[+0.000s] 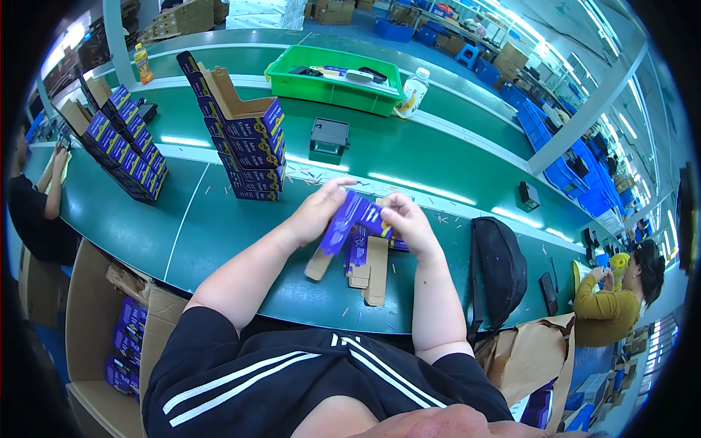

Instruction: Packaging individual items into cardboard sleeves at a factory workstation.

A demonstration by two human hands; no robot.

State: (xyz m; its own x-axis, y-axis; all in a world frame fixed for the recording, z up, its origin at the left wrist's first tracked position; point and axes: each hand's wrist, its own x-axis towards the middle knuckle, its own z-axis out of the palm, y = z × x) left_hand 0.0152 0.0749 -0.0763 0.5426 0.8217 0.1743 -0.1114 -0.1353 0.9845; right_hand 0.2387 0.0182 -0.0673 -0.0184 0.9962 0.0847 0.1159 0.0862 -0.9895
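Note:
In front of me, above the green table (pixel 212 241), I hold a purple cardboard carton (pixel 343 223) with brown unprinted flaps, partly unfolded and blurred by motion. My left hand (pixel 319 210) grips its left side, thumb and fingers around the upper edge. The fingers of my right hand (pixel 409 223) pinch its right end. Just beneath lie a few flat purple cartons (pixel 375 266), their brown inner flaps toward me, partly hidden by the one in my hands.
Stacked purple boxes (pixel 255 164) stand beyond my left hand, with another stack (pixel 128 150) farther left. A green bin (pixel 332 95), a bottle (pixel 414 91) and a black device (pixel 329 136) are at the back. At right lies a black bag (pixel 498 266). People work at both sides.

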